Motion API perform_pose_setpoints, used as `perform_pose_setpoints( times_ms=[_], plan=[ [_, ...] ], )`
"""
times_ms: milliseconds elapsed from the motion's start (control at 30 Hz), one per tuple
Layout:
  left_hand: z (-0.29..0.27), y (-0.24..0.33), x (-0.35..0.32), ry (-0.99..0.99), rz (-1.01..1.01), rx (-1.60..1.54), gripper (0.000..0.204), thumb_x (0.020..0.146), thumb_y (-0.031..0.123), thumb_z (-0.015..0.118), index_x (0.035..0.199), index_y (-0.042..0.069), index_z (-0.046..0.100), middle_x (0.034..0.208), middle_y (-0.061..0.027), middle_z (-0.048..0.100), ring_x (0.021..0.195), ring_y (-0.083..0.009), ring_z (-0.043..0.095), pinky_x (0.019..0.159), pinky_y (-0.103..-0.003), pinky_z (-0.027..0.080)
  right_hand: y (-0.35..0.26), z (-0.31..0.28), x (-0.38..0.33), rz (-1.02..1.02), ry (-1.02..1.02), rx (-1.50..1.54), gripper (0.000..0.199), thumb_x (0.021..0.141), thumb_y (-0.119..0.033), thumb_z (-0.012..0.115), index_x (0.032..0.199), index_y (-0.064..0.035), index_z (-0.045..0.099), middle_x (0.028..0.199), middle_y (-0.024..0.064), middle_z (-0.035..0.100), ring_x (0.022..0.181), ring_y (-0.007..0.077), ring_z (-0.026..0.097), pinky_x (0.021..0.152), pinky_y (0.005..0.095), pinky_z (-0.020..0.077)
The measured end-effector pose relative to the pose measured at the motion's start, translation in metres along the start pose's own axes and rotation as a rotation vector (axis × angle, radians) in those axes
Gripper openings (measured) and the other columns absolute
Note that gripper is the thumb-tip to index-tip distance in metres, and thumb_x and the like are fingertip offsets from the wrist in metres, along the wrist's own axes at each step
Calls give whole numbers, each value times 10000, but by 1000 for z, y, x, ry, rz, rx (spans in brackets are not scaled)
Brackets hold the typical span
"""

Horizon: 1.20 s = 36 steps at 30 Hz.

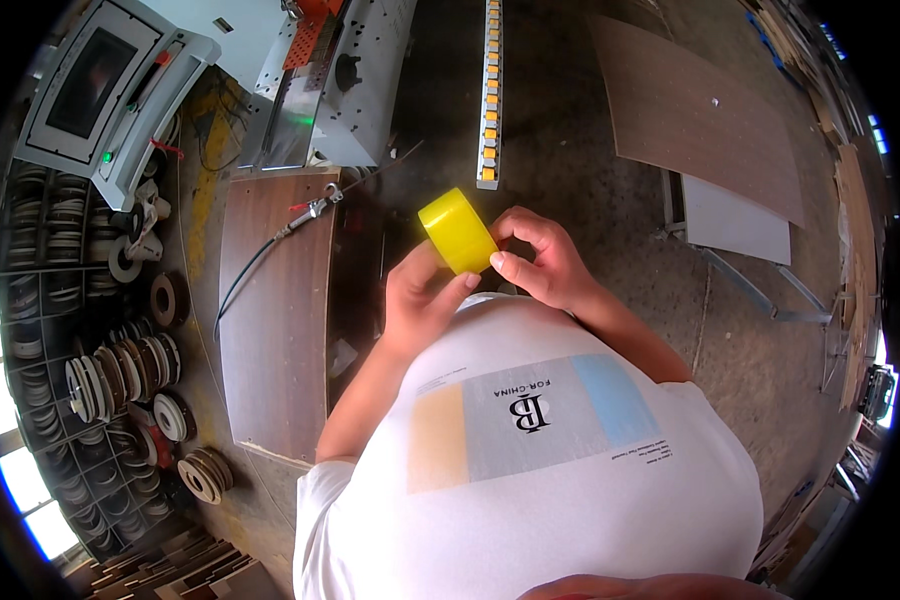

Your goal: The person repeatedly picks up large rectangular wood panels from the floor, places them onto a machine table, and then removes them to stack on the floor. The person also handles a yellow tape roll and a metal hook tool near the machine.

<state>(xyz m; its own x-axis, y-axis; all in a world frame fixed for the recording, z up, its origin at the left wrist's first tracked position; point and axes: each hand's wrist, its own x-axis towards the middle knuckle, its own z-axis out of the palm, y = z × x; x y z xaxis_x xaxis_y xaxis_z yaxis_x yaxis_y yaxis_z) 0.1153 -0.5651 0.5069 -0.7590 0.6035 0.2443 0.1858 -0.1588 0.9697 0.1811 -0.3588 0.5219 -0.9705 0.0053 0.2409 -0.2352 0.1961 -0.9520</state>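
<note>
A roll of yellow tape [457, 229] is held up in front of my white shirt, tilted, with its glossy outer face showing. My left hand [417, 300] grips the roll from its lower left, thumb against the near edge. At its right side, the fingers and thumb of my right hand [544, 258] close on the edge of the roll. Whether a loose end of tape is pinched there is too small to tell.
Left of me stands a wood-topped bench [276, 330] with an air blow gun [317, 208] and hose on it. Beyond are a machine with a control panel [95, 90] and a roller rail [489, 100]. Edge-band rolls [123, 378] fill the left; brown boards [705, 125] lie right.
</note>
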Motion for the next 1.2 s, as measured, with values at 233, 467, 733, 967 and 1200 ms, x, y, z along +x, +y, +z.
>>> perform_pose_setpoints(
  times_ms=[233, 467, 733, 967, 1200],
  plan=[
    [-2, -5, 5, -41, 214, 408, 306, 719, 13, 839, 1006, 59, 744, 924, -87, 694, 756, -274, 648, 664, -358, 532, -2, 1, 1, 204, 30, 300, 147, 948, -145, 640, 996, -12, 678, 942, 18, 689, 897, 94, 611, 849, 285, 491],
    [-4, 0, 9, -53, 416, 700, 298, 709, 31, 837, 989, 54, 741, 921, -80, 698, 720, -270, 641, 645, -368, 533, -3, 3, -1, 243, 54, 347, 142, 947, -144, 642, 993, -15, 678, 941, 21, 686, 892, 94, 608, 846, 288, 488],
    [0, 1, -5, 57, -23, -81, 165, 921, 12, 714, 1085, 0, 703, 1019, -55, 688, 939, -133, 637, 821, -280, 502, -8, 1, 4, 16, -40, -28, 149, 884, -133, 679, 968, -10, 676, 888, 65, 657, 863, 177, 624, 824, 327, 492],
    [2, 7, -2, -46, 162, 245, 282, 800, -23, 797, 1066, 40, 729, 969, -103, 702, 857, -251, 682, 747, -327, 535, 11, 1, -3, 179, 35, 411, 165, 981, -144, 596, 1060, -27, 682, 947, 0, 676, 887, 72, 606, 839, 268, 495],
    [0, -4, -12, 16, 36, 96, 240, 833, -17, 783, 1063, 38, 740, 1016, -83, 720, 924, -202, 686, 819, -300, 528, 0, 5, -5, 95, -4, 175, 183, 939, -149, 641, 1036, -1, 686, 957, 45, 665, 896, 130, 608, 863, 301, 485]
  ],
)
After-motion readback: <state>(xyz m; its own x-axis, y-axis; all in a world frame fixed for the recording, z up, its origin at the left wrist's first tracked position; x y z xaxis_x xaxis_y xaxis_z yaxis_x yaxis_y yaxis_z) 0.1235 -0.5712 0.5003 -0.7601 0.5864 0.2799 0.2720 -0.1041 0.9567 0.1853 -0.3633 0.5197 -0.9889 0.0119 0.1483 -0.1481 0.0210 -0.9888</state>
